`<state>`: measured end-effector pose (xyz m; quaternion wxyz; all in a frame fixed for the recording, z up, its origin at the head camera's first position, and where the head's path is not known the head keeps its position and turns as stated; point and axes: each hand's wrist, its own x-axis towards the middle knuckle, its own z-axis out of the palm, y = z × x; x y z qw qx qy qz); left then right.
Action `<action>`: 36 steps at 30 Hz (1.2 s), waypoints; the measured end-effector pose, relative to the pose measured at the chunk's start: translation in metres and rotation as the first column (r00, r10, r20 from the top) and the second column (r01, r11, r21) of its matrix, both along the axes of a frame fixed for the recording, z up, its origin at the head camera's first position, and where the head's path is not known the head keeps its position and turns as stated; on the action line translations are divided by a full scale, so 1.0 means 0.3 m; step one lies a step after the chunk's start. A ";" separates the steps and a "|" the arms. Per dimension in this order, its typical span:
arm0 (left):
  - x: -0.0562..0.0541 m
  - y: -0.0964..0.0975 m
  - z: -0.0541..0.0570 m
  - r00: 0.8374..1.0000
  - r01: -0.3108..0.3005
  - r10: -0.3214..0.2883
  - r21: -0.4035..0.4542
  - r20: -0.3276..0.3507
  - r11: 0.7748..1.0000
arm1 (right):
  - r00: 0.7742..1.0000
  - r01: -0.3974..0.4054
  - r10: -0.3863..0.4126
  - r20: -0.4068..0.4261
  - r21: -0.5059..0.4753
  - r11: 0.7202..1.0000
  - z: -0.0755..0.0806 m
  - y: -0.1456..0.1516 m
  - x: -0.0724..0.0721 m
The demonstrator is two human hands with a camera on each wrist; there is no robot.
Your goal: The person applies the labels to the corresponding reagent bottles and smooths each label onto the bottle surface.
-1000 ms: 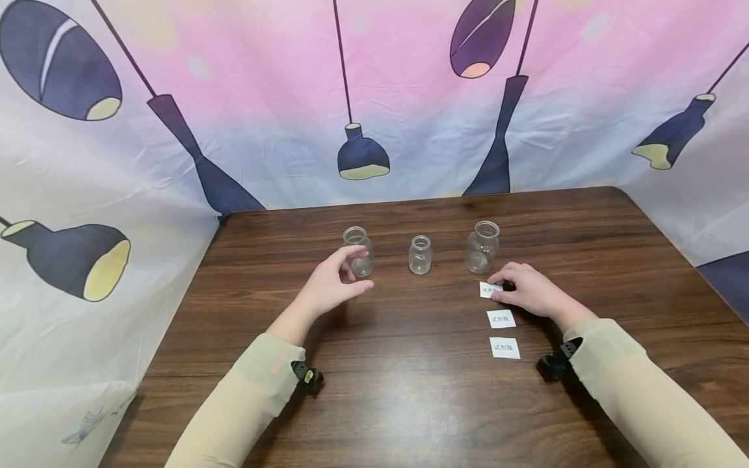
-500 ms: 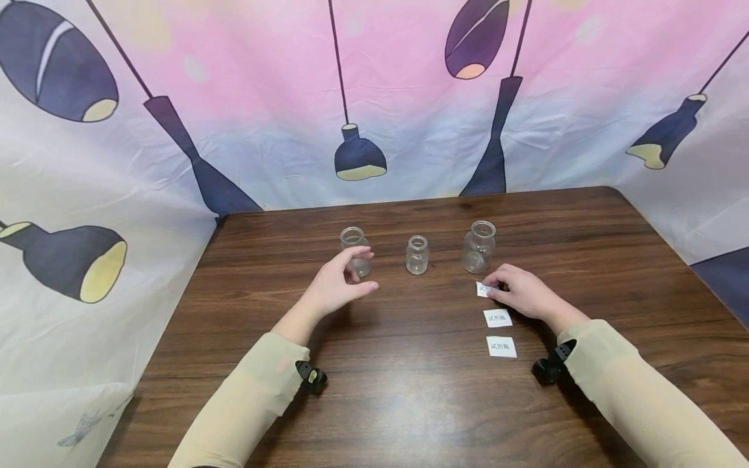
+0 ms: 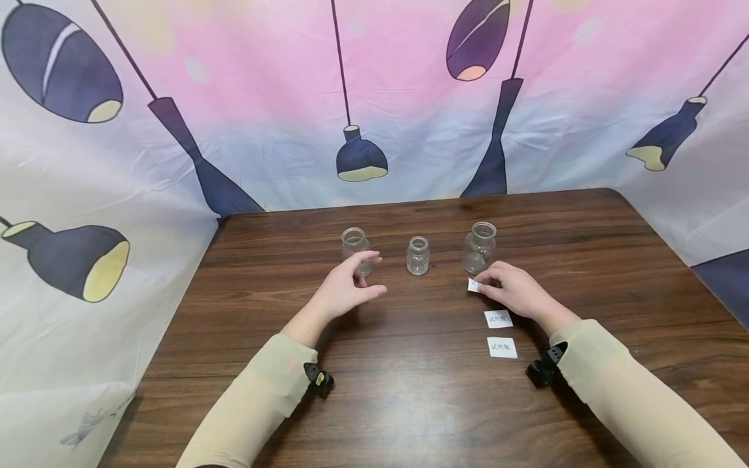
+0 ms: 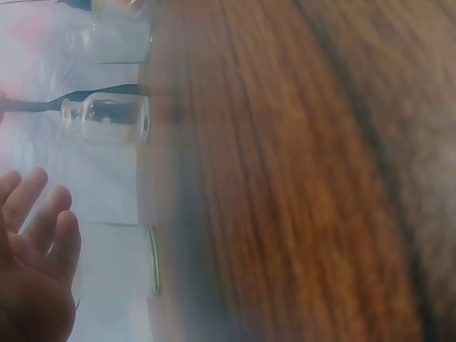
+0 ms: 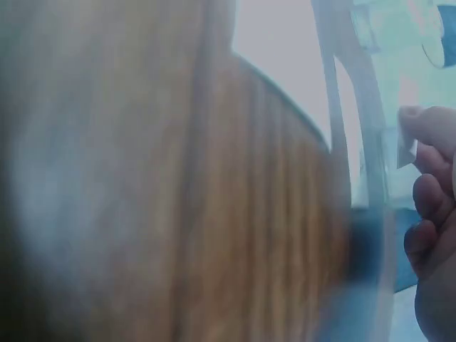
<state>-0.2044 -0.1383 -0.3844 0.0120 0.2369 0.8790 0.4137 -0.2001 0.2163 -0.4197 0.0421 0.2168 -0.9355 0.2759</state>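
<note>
My right hand [image 3: 515, 290] pinches a small white paper label [image 3: 473, 285] between thumb and fingers, just in front of the right glass jar [image 3: 478, 248]. In the right wrist view the label [image 5: 407, 146] stands up from the fingertips, off the table. My left hand [image 3: 345, 290] hovers with thumb and fingers spread and nothing between them. It partly covers the left glass jar [image 3: 354, 242] in the head view. Between the two jars stands a smaller glass jar [image 3: 418, 257]. All three are upright and lidless.
Two more white labels with printed characters, a nearer label [image 3: 502, 348] and a farther label [image 3: 499, 319], lie in a column on the brown wooden table [image 3: 398, 416]. A patterned cloth [image 3: 281, 130] hangs behind the table.
The right hand has lifted the farthest label from the table and carried it slightly left. My left hand has drifted a little to the right. Jars and other labels stay put.
</note>
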 end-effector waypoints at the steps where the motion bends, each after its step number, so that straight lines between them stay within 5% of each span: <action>1: 0.001 0.002 -0.001 1.000 0.001 -0.001 -0.003 0.005 1.000 | 1.000 -0.004 0.004 0.001 -0.001 1.000 0.004 -0.008 0.001; 36: -0.003 0.104 -0.001 0.996 0.092 -0.092 -0.002 0.001 0.996 | 0.994 -0.106 0.102 -0.031 -0.159 0.982 0.144 -0.260 -0.015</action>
